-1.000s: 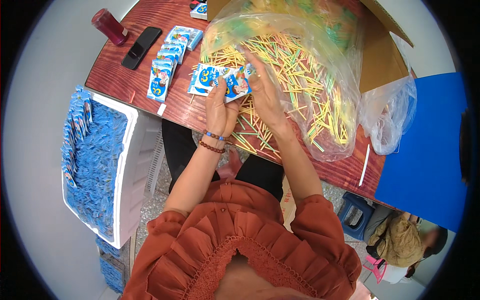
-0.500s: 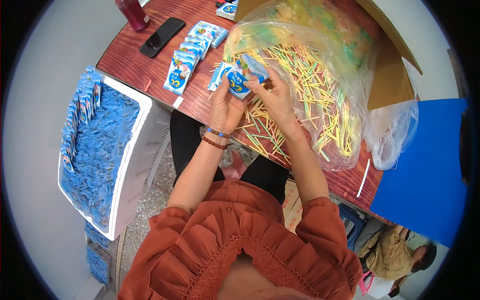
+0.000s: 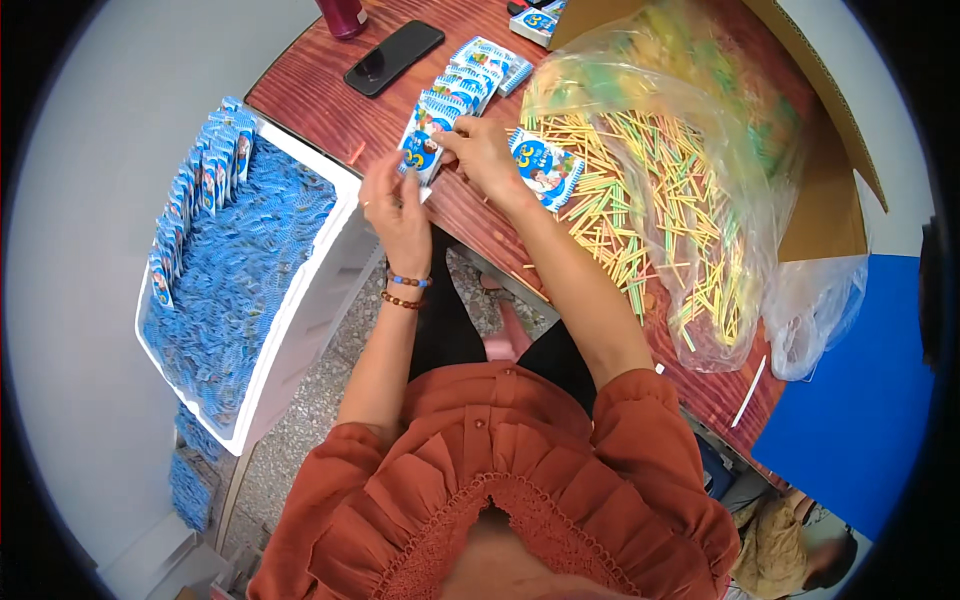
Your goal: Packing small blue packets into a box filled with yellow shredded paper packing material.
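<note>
A row of overlapping blue-and-white packets lies on the table beside the phone. My right hand has its thumb and fingers closed at the right edge of the nearest packet in that row. Just below it, off the table's edge, my left hand is raised with its fingers apart and nothing visible in it. Another such packet lies flat on the straw-like sticks, right of my right wrist. These thin yellow, green and pink sticks spill from a clear plastic bag.
A white foam box full of blue packets stands at the left, with a row of packets upright along its far side. A black phone, a red bottle and an open cardboard box are on the table. A person sits lower right.
The packet that was between my hands now lies on the sticks. Both hands have moved left; the right one has reached the row of packets. The view has shifted somewhat.
</note>
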`<state>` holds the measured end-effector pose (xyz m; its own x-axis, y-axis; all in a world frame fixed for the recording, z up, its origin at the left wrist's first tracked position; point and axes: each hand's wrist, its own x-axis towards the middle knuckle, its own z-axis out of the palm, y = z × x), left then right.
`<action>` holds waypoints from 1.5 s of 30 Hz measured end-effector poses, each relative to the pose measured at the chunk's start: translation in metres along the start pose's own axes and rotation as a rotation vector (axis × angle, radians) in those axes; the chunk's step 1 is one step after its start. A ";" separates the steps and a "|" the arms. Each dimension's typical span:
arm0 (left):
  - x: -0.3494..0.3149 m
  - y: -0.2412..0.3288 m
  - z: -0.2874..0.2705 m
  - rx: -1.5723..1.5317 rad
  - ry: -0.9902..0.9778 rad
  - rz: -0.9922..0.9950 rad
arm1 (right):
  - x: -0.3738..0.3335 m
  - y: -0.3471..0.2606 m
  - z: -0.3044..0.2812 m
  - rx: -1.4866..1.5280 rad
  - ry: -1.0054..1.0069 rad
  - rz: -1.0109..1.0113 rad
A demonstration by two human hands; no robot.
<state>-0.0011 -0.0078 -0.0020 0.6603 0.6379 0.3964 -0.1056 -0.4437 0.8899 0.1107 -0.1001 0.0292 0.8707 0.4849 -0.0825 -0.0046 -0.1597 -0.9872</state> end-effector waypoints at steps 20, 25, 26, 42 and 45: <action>-0.015 0.002 0.017 0.068 0.001 0.086 | -0.048 0.047 -0.135 -1.092 0.401 -0.429; -0.016 0.022 0.027 0.238 -0.072 0.328 | -0.057 0.031 -0.138 -1.032 0.423 -0.485; -0.013 0.025 0.034 0.237 -0.072 0.330 | -0.057 0.026 -0.140 -1.031 0.425 -0.486; -0.012 0.053 0.085 -0.774 -0.450 -0.412 | -0.082 -0.005 -0.140 -0.422 0.107 -0.255; -0.019 0.057 0.081 -0.826 -0.437 -0.481 | -0.085 0.005 -0.133 -0.288 0.155 -0.309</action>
<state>0.0406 -0.0960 0.0226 0.9609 0.2769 -0.0096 -0.1263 0.4686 0.8743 0.1017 -0.2565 0.0496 0.8731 0.4163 0.2537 0.3854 -0.2708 -0.8821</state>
